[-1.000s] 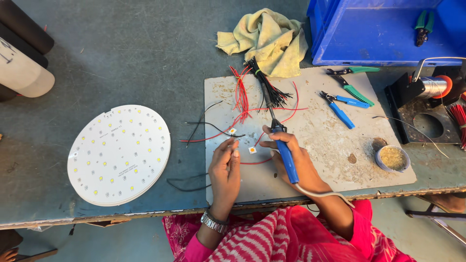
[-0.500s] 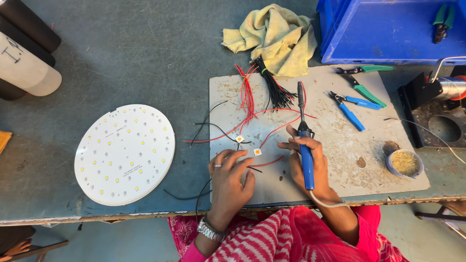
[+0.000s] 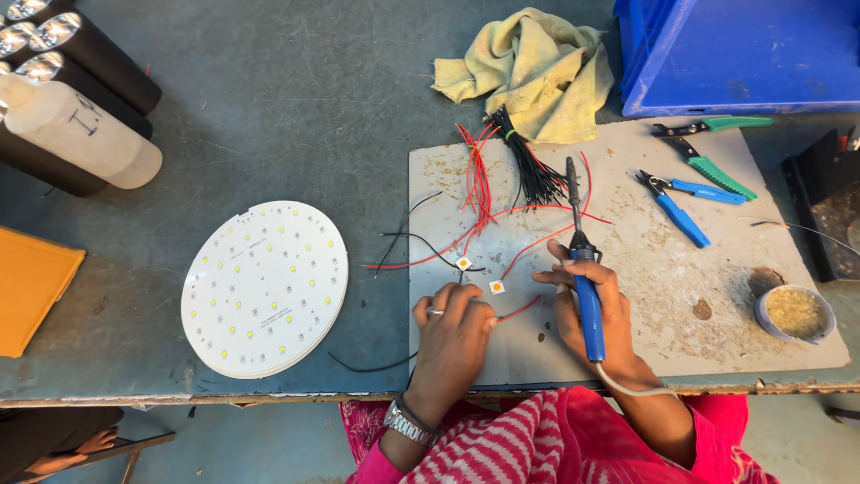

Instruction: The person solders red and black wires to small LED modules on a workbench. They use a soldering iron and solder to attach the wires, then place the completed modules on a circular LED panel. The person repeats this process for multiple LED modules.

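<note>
Here, on a grey-blue table [image 3: 269,134], lies a pale, scuffed work board [image 3: 717,269] carrying most of the items. Right hand [image 3: 598,309]: closed around the blue handle of a soldering iron [image 3: 587,300], whose dark shaft points away from the person, tip resting among the wires; a pale cord leaves the handle toward the body. Left hand [image 3: 452,332]: fingers curled together, pinching the near end of a short red wire [image 3: 520,309] against the board; a ring shows on one finger and a metal watch on the wrist. Just beyond the left hand's fingertips: two small square LED chips [image 3: 495,287], one near the other, lying on the board between the two hands. Farther back on the board: a loose bunch of red wires [image 3: 479,179] and a tied bundle of black wires [image 3: 528,166], with single strands trailing over the board's left edge. Behind these, partly on the board: a crumpled yellow cloth [image 3: 537,67]. Right part of the board: a green-handled cutter [image 3: 712,161], blue-handled pliers [image 3: 685,206] beside it, and a small round tin [image 3: 793,314] of yellowish paste near the right edge. Left of the board, apart from it: a white round LED panel [image 3: 264,287] lying flat. Far left: black cylinders and a white bottle [image 3: 85,134] on its side. Top right: a blue plastic crate [image 3: 743,54].
</note>
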Demonstrator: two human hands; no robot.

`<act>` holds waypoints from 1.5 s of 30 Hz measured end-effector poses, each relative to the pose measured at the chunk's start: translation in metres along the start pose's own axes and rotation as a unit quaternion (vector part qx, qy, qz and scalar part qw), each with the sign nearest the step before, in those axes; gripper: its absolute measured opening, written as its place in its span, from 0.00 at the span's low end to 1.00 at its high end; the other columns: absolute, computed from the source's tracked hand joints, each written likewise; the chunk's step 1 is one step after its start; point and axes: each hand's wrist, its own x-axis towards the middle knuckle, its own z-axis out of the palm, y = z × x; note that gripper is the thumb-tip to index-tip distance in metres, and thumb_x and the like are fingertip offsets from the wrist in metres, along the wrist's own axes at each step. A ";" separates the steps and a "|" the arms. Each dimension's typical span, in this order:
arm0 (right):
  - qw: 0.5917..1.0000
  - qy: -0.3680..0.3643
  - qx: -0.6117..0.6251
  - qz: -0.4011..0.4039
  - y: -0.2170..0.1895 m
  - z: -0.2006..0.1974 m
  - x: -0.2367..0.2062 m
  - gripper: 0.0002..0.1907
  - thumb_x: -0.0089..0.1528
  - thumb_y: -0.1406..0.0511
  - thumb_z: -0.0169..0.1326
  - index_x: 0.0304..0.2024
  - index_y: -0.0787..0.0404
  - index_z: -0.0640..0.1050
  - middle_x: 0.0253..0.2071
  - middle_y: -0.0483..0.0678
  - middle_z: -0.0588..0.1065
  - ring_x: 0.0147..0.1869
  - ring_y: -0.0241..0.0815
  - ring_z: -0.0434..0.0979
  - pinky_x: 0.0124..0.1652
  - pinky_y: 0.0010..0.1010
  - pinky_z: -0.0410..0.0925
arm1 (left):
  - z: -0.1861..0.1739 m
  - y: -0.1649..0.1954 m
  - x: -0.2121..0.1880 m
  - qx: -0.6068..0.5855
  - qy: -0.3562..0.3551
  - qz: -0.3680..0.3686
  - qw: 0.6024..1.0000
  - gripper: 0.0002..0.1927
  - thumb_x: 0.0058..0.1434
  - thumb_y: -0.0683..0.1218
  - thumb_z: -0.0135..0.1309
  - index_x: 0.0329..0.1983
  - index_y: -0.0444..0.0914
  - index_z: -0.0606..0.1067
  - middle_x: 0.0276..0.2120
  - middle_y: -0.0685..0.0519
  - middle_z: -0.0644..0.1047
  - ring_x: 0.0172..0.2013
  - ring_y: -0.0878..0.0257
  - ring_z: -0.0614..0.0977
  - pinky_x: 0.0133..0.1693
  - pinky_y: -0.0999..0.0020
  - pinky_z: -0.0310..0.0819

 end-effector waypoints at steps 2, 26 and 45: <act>1.000 -0.002 -0.005 -0.002 -0.001 0.001 0.000 0.27 0.59 0.83 0.43 0.58 0.59 0.60 0.64 0.67 0.72 0.55 0.53 0.85 0.49 0.35 0.77 | -0.003 -0.004 0.000 -0.012 0.049 -0.012 0.999 0.05 0.64 0.43 0.55 0.42 0.39 0.75 0.45 0.50 0.76 0.50 0.52 0.77 0.53 0.49 0.64; 0.969 -0.205 -0.122 -0.057 -0.010 0.003 0.014 0.37 0.52 0.78 0.57 0.62 0.56 0.62 0.73 0.59 0.64 0.67 0.67 0.71 0.61 0.47 0.68 | 0.011 -0.012 0.015 -0.084 0.008 0.005 0.996 0.06 0.57 0.39 0.57 0.35 0.36 0.71 0.42 0.48 0.83 0.23 0.51 0.82 0.25 0.58 0.75; 0.994 -0.046 0.096 -0.030 -0.018 -0.015 -0.013 0.23 0.68 0.80 0.46 0.63 0.59 0.65 0.68 0.67 0.69 0.66 0.58 0.79 0.55 0.36 0.74 | 0.020 -0.011 0.014 -0.040 -0.008 -0.014 0.999 0.06 0.60 0.41 0.57 0.38 0.36 0.74 0.32 0.51 0.80 0.21 0.50 0.80 0.23 0.57 0.72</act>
